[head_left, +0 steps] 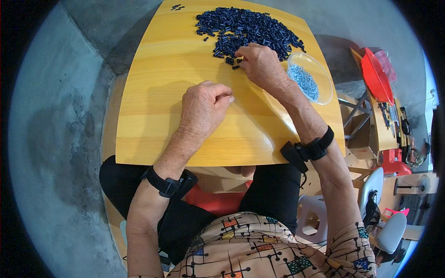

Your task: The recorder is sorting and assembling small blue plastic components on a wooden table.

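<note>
My left hand (203,107) rests mid-table, fingers curled tight, thumb to forefinger; what it pinches, I cannot tell. The pile of small dark tubes (248,28) at the far edge looks barely dented, so I judge most work remains. My right hand (260,64) fingers its near edge, left of the clear bowl of tiny silvery pieces (309,78).

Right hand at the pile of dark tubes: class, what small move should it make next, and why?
Probably pinch one loose tube and draw it back toward the left hand. The right hand rests at the near edge of the dark tube pile, fingers over a few stray pieces, while the left hand waits closed at mid-table.
</note>
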A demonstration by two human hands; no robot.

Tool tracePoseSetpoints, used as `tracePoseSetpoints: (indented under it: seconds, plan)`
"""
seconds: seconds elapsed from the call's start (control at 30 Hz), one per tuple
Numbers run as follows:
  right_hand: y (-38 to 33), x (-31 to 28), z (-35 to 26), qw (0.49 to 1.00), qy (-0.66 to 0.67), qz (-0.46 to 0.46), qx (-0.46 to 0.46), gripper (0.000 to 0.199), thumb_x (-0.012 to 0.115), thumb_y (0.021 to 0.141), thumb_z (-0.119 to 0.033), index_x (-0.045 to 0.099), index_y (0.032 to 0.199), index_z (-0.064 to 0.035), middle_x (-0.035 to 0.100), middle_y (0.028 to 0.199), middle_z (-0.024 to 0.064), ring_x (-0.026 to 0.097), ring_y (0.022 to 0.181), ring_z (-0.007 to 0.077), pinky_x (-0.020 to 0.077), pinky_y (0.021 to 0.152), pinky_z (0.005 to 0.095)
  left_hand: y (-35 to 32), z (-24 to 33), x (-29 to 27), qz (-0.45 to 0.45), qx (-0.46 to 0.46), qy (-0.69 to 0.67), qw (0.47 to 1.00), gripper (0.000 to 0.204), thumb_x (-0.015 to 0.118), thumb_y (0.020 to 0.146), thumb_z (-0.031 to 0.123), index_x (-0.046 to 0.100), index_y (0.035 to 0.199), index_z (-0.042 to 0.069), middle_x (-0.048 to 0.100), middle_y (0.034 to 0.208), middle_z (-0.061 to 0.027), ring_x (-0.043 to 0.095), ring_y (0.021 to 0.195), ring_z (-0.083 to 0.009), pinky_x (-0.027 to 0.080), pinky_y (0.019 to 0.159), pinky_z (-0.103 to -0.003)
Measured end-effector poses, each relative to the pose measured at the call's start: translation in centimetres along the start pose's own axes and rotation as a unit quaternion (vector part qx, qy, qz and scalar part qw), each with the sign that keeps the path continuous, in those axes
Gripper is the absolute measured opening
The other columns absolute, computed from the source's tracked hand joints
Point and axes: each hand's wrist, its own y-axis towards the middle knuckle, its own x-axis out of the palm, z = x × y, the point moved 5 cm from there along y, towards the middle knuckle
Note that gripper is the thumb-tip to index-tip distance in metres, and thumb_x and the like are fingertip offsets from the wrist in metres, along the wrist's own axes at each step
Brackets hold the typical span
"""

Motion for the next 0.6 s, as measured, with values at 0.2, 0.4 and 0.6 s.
tracePoseSetpoints:
  seconds: [0.2,0.4,0.6]
  plan:
    - [-0.3,0.7,0.7,0.999,0.026,-0.019,0.013,0.012,0.06,0.072,-0.006,0.064,0.083,-0.0043,0.06,0.079,0.0124,0.06,0.074,0.0319,0.0482,0.065,0.0385,-0.2,-0.8,-0.1,-0.011,-0.033,-0.056,0.998,0.014,0.066,0.074,0.007,0.065,0.085,0.0,0.062,0.072,-0.007,0.058,0.06,-0.0104,0.047,0.053,-0.022]
    - [-1.5,-2.1,-1.2,0.998,0.061,0.013,0.001,0.011,0.062,0.072,-0.007,0.064,0.083,-0.0031,0.06,0.075,0.0119,0.059,0.07,0.0288,0.0472,0.061,0.036,-0.6,-1.0,-0.3,-0.017,-0.163,-0.275,0.947,0.019,0.067,0.076,0.016,0.065,0.087,0.0,0.061,0.068,-0.0053,0.057,0.059,-0.0101,0.046,0.053,-0.022]
    - [-5.0,-5.7,-6.8,0.981,0.179,0.07,-0.034,0.013,0.062,0.069,-0.001,0.062,0.081,-0.0057,0.056,0.071,0.0102,0.059,0.065,0.0278,0.0474,0.055,0.0336,-1.0,-0.7,0.5,-0.098,-0.233,-0.49,0.835,0.024,0.065,0.081,0.022,0.064,0.092,0.001,0.06,0.073,-0.0018,0.053,0.059,-0.0054,0.045,0.051,-0.016]
